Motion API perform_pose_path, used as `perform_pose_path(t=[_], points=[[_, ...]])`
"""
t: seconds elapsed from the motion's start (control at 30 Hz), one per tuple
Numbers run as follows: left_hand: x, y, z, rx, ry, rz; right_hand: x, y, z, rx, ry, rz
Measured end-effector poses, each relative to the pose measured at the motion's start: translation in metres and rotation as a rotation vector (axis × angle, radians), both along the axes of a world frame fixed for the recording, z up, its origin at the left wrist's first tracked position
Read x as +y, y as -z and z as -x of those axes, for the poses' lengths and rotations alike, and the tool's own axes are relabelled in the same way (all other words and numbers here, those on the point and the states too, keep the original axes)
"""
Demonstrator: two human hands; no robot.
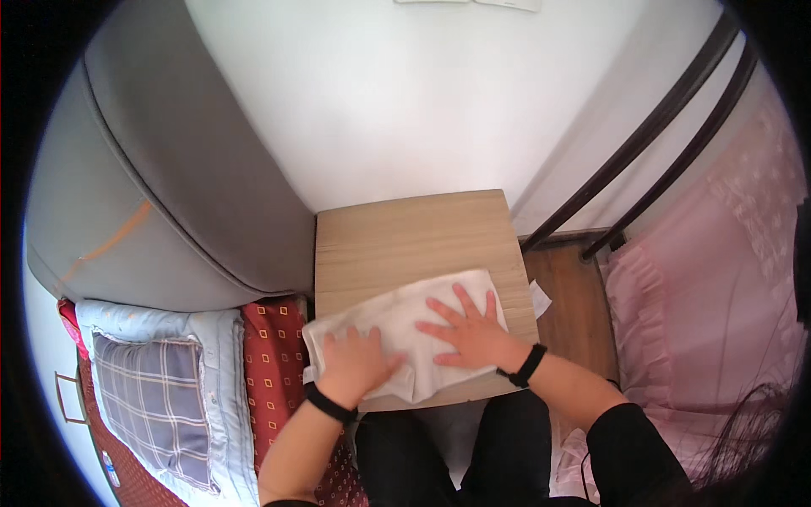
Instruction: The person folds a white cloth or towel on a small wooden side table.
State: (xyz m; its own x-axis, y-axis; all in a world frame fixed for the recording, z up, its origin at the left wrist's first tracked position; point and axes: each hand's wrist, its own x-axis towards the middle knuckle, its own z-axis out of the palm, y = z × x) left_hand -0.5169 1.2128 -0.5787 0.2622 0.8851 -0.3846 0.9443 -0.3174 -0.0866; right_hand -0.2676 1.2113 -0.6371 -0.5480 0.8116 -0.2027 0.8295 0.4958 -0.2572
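Observation:
A white cloth (405, 317) lies flat, slightly askew, on the near half of a small wood-grain table (412, 241). My left hand (356, 361) rests on the cloth's left part, its fingertips curving down near the edge. On the right part, my right hand (472, 333) presses palm down with its fingers spread wide. Neither hand grips the fabric plainly. The cloth's near edge has a small fold between the hands. A small tag-like piece (310, 374) shows at its left corner.
To the left stand a grey upholstered headboard (209, 158) and a bed with a plaid cushion (152, 405) over red patterned fabric (274, 361). Dark poles (633, 139) lean at the right, beside pink ruffled fabric (671, 342). A white wall (412, 108) rises behind the table.

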Motion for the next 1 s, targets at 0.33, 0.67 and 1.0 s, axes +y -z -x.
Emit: perform_pose_path(t=[0.33,0.67,1.0], points=[[0.172,0.023,0.002,-0.022,0.045,0.118,0.145,-0.011,0.005,-0.102,0.224,0.075],[0.144,0.040,0.009,-0.208,0.007,0.022,0.146,-0.008,0.009,-0.132,0.260,-0.011],[0.005,0.055,0.012,-0.291,0.050,-0.034,0.001,-0.003,-0.021,0.069,0.125,-0.037]])
